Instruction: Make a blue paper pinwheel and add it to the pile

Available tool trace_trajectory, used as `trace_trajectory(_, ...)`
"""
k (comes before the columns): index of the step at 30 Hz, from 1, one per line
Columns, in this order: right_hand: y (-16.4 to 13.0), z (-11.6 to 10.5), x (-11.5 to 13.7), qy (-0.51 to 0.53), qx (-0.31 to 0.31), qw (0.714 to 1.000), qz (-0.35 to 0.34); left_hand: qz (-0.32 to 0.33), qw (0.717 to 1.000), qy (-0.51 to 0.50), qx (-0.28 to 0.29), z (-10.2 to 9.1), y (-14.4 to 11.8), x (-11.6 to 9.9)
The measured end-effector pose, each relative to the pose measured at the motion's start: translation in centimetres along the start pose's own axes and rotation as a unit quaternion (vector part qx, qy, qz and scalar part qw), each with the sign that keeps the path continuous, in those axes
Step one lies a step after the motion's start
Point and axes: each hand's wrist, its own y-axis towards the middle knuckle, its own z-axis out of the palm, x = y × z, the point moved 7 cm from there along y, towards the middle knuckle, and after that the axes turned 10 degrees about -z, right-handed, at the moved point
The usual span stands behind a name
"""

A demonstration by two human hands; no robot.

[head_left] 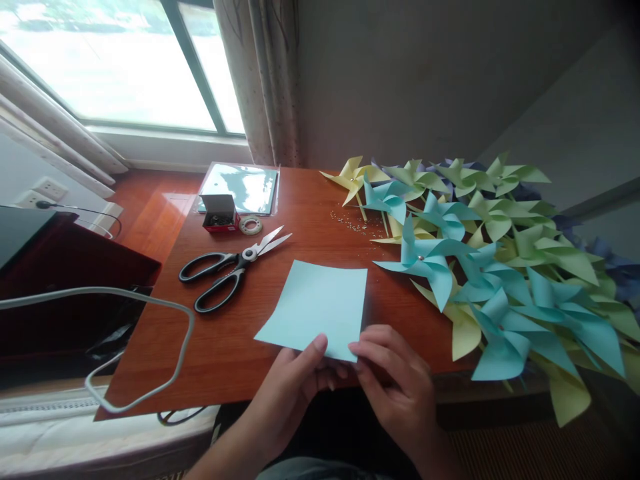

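Note:
A square sheet of light blue paper (323, 303) is held above the front of the wooden table. My left hand (300, 377) grips its near edge, thumb on top and fingers underneath. At the near right corner my right hand (395, 373) pinches the paper between thumb and fingers. Beyond the sheet, to the left, lie scissors (240, 263) with black and grey handles, their blades apart. Several finished paper pinwheels (425, 257) in blue, green, yellow and purple are piled to the right.
A small open box (220, 217), a roll of tape (251, 225) and a plastic packet of paper sheets (243, 187) are at the table's back left. Tiny beads (355, 223) lie scattered by the pinwheels. A white cable (187, 333) loops over the left edge.

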Motion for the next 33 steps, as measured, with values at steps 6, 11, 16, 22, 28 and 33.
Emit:
trace_trajectory(6,-0.1,0.2,-0.7,0.021,0.017,0.999,0.026,0.045,0.979,0.144,-0.14,-1.4,0.2,-1.7)
trace_trajectory(11,-1.3,1.2,-3.1,0.097,-0.014,0.979,0.178,0.071,0.969,0.177,-0.155,-1.6,0.6,-2.2)
trace_trajectory(16,-1.3,2.9,-3.6,0.217,0.007,0.95,0.223,0.091,0.965,0.175,-0.171,-1.5,0.7,-2.7)
trace_trajectory(22,-1.1,3.0,-3.5,0.237,0.002,0.946,0.219,0.09,0.962,0.182,-0.183,-1.4,0.6,-3.0)
trace_trajectory(28,-0.9,2.7,-3.4,0.245,-0.002,0.945,0.217,0.083,0.965,0.182,-0.172,-1.5,0.8,-2.8)
trace_trajectory(33,-1.0,2.8,-3.6,0.247,-0.005,0.943,0.224,0.092,0.961,0.192,-0.178,-1.5,0.8,-2.8)
